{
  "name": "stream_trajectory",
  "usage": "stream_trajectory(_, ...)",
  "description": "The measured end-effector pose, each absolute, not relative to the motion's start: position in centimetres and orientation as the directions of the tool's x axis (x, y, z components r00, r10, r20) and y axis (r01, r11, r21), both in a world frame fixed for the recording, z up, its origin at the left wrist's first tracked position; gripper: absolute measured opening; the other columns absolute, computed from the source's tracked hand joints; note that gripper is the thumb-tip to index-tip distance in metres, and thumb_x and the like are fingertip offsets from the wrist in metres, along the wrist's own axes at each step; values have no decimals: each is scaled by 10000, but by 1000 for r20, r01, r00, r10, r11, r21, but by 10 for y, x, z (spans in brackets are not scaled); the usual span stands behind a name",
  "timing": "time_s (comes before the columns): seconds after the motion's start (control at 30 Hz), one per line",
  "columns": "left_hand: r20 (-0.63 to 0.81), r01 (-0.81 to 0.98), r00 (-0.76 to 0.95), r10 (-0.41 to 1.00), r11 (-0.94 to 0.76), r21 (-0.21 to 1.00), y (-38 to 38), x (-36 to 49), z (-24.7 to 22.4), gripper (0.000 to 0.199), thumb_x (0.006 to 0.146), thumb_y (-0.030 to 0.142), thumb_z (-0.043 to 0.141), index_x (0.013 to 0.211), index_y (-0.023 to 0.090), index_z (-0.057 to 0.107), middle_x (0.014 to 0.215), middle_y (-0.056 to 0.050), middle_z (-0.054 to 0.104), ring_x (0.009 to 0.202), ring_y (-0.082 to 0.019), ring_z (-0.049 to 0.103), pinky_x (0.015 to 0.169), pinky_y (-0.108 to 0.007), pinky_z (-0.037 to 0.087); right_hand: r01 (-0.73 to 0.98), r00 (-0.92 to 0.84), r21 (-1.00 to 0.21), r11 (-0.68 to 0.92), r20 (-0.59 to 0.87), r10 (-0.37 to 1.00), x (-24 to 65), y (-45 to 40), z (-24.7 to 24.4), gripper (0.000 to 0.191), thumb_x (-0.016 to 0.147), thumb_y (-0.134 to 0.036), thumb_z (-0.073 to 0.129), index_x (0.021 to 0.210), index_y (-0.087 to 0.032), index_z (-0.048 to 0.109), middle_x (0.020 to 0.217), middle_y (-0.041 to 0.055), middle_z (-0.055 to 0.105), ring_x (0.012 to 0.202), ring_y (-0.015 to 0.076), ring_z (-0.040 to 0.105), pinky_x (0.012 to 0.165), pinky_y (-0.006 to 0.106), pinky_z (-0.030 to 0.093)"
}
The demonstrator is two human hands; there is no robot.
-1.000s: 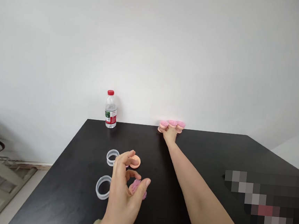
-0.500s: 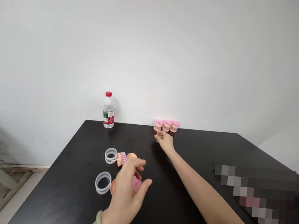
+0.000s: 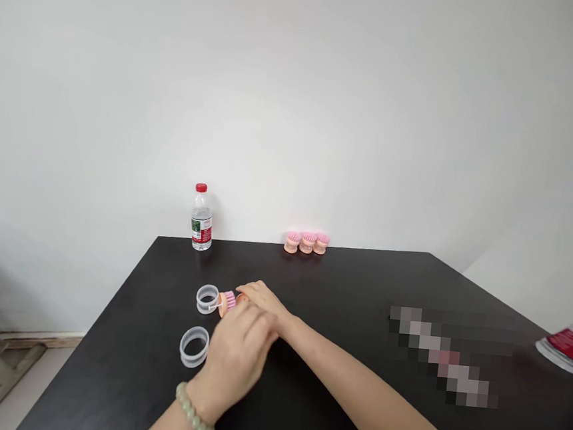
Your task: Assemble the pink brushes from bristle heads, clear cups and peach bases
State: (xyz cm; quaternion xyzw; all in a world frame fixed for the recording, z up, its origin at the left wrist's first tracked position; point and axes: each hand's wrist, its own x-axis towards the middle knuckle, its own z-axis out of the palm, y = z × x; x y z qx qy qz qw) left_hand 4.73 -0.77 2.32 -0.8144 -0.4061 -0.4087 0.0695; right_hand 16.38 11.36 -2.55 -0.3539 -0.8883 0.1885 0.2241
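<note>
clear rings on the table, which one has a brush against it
The upper, farther ring, with a pink brush lying against it; the lower ring has no brush beside it.

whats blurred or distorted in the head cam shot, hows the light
Head view: a pixelated patch hides part of the black table; the wide lens stretches the red-and-white printed sheet at the right edge; light is soft, with faint shadows beneath the left hand, and the top-right corner darkens.

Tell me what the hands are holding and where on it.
The right hand is at the orange back of a pink-bristled brush, but a firm hold cannot be told. The left hand is turned palm down, so whether it holds anything cannot be told.
</note>
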Motion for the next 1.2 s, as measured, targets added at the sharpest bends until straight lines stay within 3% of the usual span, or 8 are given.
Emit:
stream_trajectory(0.03, 636, 796, 256, 728, -532, 290, -2, 39, 25, 157, 921, 123, 511, 911, 191, 652, 910, -71, 698, 890, -243, 621, 829, -400, 530, 549, -649, -491, 677, 261, 715, 164, 115, -28, 347, 825, -167, 714, 1168, -200, 674, 1140, 103, 705, 1101, 285, 618, 992, 474, 477)
stream_trajectory(0.2, 476, 896, -25, 879, -192, 402, 22, -8, 28, 490, 820, -54, 405, 1237, 122, 590, 1286, -180, 602, 1162, -325, 565, 945, -474, 491, 567, -625, -507, 650, 250, 740, 173, 109, -28, 690, 680, -228, 863, 1315, -199, 594, 1288, 131, 644, 1215, 337, 560, 999, 499, 473)
stream_trajectory(0.4, 186, 877, -101, 977, 0, 480, 39, -42, 17, 685, 651, 7, 687, 1316, 115, 562, 1365, -192, 597, 1202, -370, 608, 948, -437, 499, 524, -641, -530, 667, 270, 718, 160, 108, -14, 757, 652, -219, 884, 1347, -192, 585, 1341, 148, 619, 1294, 330, 514, 1052, 477, 448)
stream_trajectory(0.53, 130, 849, -77, 988, -3, 528, 47, -49, 9, 667, 642, 24, 719, 1284, 141, 579, 1340, -159, 642, 1211, -300, 628, 969, -358, 491, 475, -672, -546, 690, 282, 685, 139, 115, -7, 625, 569, -150, 908, 1158, -195, 704, 1163, 115, 707, 1184, 332, 600, 984, 445, 487)
stream_trajectory(0.67, 156, 818, -59, 986, -41, 574, 49, -55, 8, 458, 680, 44, 699, 1107, 202, 649, 1083, -68, 755, 1013, -237, 711, 857, -305, 532, 429, -644, -587, 687, 335, 688, 134, 113, -3, 404, 565, -120, 885, 925, -220, 731, 954, 33, 724, 1057, 285, 652, 918, 397, 508)
stream_trajectory(0.87, 349, 792, -53, 936, -174, 586, 44, -48, 17, 448, 759, 100, 607, 1192, 212, 636, 1090, -68, 649, 1032, -241, 652, 918, -369, 512, 409, -418, -689, 599, 442, 794, 155, 92, 2, 375, 714, -106, 711, 1059, -216, 614, 1022, 16, 649, 906, 189, 643, 819, 340, 531)
stream_trajectory(1.03, 444, 758, 59, 894, -330, 563, 32, -23, 30, 494, 778, 131, 561, 1260, 228, 612, 1085, -59, 585, 1020, -235, 630, 894, -370, 524, 359, -361, -703, 615, 503, 785, 171, 67, 12, 398, 704, -171, 769, 1071, -237, 630, 1084, 35, 607, 990, 207, 617, 872, 349, 520)
stream_trajectory(1.2, 463, 727, 140, 875, -408, 552, 26, -9, 36, 356, 766, 158, 561, 1113, 196, 632, 1081, -65, 635, 1020, -245, 634, 907, -367, 513, 258, -313, -703, 663, 588, 745, 176, 52, 14, 351, 734, -216, 758, 1063, -228, 638, 1110, 62, 628, 981, 218, 622, 840, 344, 530)
